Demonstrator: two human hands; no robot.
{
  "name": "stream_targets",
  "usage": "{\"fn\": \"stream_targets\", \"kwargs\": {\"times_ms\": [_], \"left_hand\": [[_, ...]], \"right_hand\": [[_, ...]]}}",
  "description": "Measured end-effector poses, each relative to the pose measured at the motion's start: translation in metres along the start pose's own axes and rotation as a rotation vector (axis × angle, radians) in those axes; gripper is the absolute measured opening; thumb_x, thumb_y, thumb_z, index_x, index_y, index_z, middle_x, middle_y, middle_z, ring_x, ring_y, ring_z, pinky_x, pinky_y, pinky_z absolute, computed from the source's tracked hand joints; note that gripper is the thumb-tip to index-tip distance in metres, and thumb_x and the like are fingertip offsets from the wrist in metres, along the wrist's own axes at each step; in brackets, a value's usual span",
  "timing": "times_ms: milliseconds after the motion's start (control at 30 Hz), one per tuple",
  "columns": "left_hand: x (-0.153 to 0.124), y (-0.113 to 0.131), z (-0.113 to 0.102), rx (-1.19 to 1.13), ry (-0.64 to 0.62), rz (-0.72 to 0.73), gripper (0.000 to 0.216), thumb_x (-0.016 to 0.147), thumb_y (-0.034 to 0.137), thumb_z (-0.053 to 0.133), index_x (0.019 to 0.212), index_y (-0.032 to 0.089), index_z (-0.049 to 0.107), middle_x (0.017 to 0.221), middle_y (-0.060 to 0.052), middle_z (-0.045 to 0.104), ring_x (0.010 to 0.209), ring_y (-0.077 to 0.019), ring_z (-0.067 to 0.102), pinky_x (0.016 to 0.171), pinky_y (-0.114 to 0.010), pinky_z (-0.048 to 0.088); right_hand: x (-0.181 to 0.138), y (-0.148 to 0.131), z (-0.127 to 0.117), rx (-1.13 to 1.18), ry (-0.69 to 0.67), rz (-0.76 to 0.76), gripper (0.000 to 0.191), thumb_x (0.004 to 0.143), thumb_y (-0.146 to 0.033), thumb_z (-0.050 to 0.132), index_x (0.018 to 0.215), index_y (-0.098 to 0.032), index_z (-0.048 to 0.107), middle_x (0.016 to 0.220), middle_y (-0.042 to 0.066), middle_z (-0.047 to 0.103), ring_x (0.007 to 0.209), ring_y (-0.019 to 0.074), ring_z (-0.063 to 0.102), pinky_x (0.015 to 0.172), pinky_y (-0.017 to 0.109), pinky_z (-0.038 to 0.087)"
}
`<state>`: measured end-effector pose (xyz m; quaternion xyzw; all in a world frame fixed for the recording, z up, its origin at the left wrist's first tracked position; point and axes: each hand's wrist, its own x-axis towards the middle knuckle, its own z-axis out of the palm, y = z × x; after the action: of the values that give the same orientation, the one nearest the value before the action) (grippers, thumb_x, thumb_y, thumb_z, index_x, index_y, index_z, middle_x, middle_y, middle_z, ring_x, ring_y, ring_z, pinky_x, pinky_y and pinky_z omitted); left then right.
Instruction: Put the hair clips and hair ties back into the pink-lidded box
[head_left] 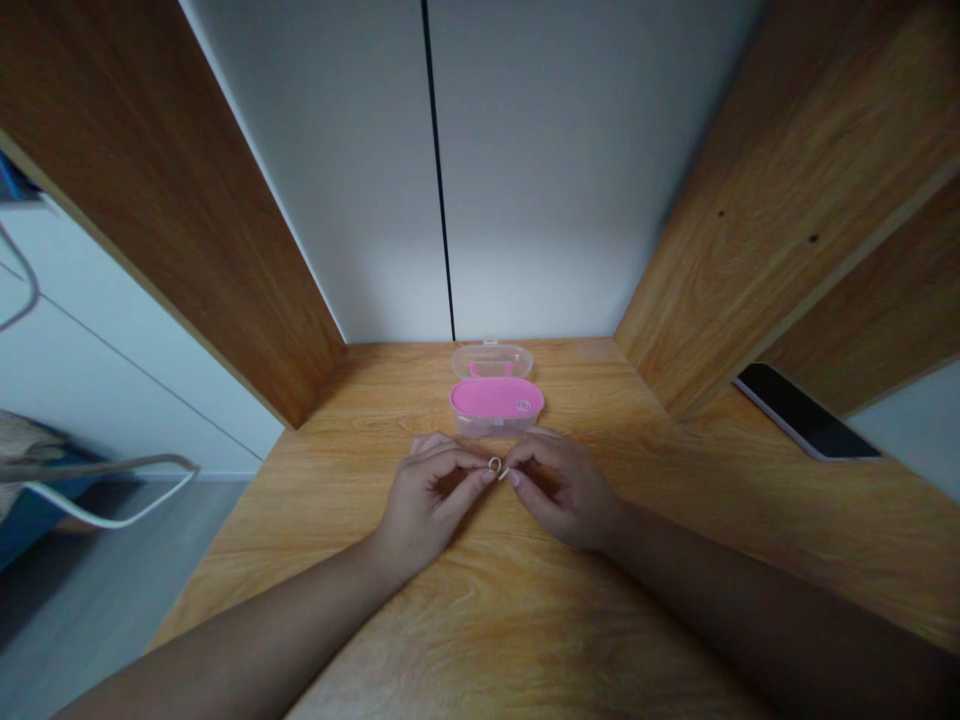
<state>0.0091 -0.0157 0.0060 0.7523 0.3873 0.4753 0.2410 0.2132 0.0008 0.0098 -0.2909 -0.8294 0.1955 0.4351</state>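
1. Small pale ring (494, 463): just below the centre of the frame, between my two hands, its round loop visible above the wooden tabletop (480, 620).
2. My left hand (421, 495) reaches in from the lower left; its grip is clamped on the ring, thumb and forefinger pressed together.
3. My right hand (571, 490) comes from the lower right, its grip pinched on a thin pale piece (503, 475) right beside the ring. I cannot tell whether the two are joined.
4. Beyond my fingers, at the centre, sits a clear oval case (480, 428) with a pink insert (484, 397); its see-through lid (484, 356) stands open at the back. A whitish loop (524, 406) shows on the pink's right side; mark or object, I cannot tell.
5. Right of the frame: a flat dark device (806, 412), phone-like, lying on the tabletop.
6. Wooden panels rise upper left (202, 200) and upper right (757, 220), a white panel (570, 180) between them.
7. Lower left: a pale cable (124, 523) curves above grey floor (161, 550).
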Motion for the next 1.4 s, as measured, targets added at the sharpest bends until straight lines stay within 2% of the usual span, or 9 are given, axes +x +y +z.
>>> {"fn": "stream_targets", "kwargs": {"times_ms": [400,633,1000,1400], "left_hand": [[0.0012,0.0038,-0.0007,0.015,-0.089,0.001,0.007,0.091,0.026,0.067,0.086,0.022,0.071,0.085,-0.001,0.074,0.084,-0.0173,0.063,0.084,-0.035,0.04],[0.0019,0.0063,-0.0008,0.046,-0.147,0.014,0.01,0.092,0.028,0.066,0.085,0.021,0.069,0.083,-0.001,0.073,0.084,-0.018,0.063,0.083,-0.036,0.039],[0.0016,0.0061,-0.0006,0.035,-0.154,0.017,0.01,0.092,0.028,0.066,0.085,0.022,0.07,0.083,-0.001,0.072,0.084,-0.0171,0.062,0.083,-0.036,0.039],[0.001,0.0053,-0.0008,0.05,-0.155,0.029,0.01,0.093,0.028,0.064,0.087,0.022,0.07,0.082,-0.002,0.072,0.082,-0.0178,0.061,0.083,-0.037,0.039]], "right_hand": [[-0.0025,-0.0005,0.0005,-0.044,0.013,0.005,0.01,0.079,-0.013,0.06,0.08,-0.022,0.055,0.07,-0.001,0.06,0.065,0.0151,0.055,0.063,0.029,0.04],[-0.0011,-0.0018,0.0001,-0.048,0.011,0.012,0.008,0.08,-0.014,0.061,0.079,-0.021,0.056,0.068,-0.001,0.059,0.064,0.0147,0.054,0.062,0.029,0.04],[0.0002,-0.0014,0.0014,-0.07,0.046,0.012,0.012,0.08,-0.014,0.065,0.077,-0.022,0.056,0.065,-0.003,0.058,0.062,0.0134,0.053,0.061,0.028,0.039],[0.0012,-0.0004,0.0012,-0.076,0.085,-0.057,0.009,0.083,-0.016,0.066,0.081,-0.022,0.06,0.066,-0.002,0.059,0.062,0.0139,0.054,0.062,0.029,0.04]]}}
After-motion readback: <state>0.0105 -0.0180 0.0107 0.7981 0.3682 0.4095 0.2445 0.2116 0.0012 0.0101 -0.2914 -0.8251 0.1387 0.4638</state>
